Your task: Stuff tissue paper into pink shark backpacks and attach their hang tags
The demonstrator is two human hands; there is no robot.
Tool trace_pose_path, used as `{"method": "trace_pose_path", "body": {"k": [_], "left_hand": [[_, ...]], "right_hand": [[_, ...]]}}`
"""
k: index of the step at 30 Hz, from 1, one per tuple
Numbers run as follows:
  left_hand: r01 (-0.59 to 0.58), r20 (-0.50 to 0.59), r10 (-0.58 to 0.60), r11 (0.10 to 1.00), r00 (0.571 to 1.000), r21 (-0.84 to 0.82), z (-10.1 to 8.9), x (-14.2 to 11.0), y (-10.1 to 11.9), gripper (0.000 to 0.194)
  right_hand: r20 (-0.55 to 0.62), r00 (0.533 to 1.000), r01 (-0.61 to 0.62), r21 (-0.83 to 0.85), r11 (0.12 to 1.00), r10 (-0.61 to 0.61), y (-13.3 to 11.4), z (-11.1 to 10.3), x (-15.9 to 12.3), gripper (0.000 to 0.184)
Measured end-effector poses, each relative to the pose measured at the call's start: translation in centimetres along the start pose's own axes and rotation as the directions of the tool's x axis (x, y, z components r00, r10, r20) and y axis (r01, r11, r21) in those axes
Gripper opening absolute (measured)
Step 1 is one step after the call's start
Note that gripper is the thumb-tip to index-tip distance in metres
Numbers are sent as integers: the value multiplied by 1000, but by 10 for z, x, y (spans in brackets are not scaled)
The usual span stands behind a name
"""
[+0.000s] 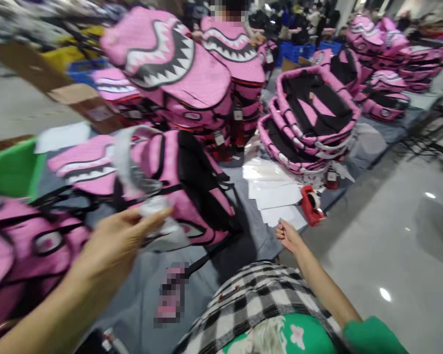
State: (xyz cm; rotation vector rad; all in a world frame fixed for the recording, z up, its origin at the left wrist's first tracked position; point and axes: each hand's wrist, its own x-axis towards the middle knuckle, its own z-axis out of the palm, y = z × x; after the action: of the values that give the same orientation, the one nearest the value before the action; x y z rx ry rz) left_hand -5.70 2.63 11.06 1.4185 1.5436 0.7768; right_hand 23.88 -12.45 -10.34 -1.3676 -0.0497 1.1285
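My left hand [127, 231] pinches a crumpled, pale plastic wrapping [162, 223] between thumb and fingers. A loop of similar greyish wrapping passes around the pink backpack [166, 157], which lies on the table with its black back panel to the right and a toothed-mouth print at the left. My right hand [290, 237] is closed, fingers curled, by the lower edge of some white sheets [276, 196]; whether it holds anything is hidden. Just right of those sheets sits a red tape dispenser [313, 206]. The picture is blurred by motion.
Stacked pink backpacks [312, 113] stand beyond the sheets, with taller ones [192, 73] at the back. Another pink backpack [25, 246] lies at left, near a green bin [13, 169] and a cardboard box [77, 98]. A person [236, 10] stands behind the bags.
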Motion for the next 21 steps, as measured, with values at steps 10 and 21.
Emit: {"method": "trace_pose_path", "body": {"k": [10, 21], "left_hand": [[26, 141, 37, 908, 989, -418, 9, -4, 5, 41], [63, 212, 44, 879, 976, -473, -5, -3, 2, 39]], "right_hand": [[819, 435, 762, -113, 638, -374, -107, 220, -99, 38], [806, 478, 863, -504, 17, -349, -116, 258, -108, 20]]}}
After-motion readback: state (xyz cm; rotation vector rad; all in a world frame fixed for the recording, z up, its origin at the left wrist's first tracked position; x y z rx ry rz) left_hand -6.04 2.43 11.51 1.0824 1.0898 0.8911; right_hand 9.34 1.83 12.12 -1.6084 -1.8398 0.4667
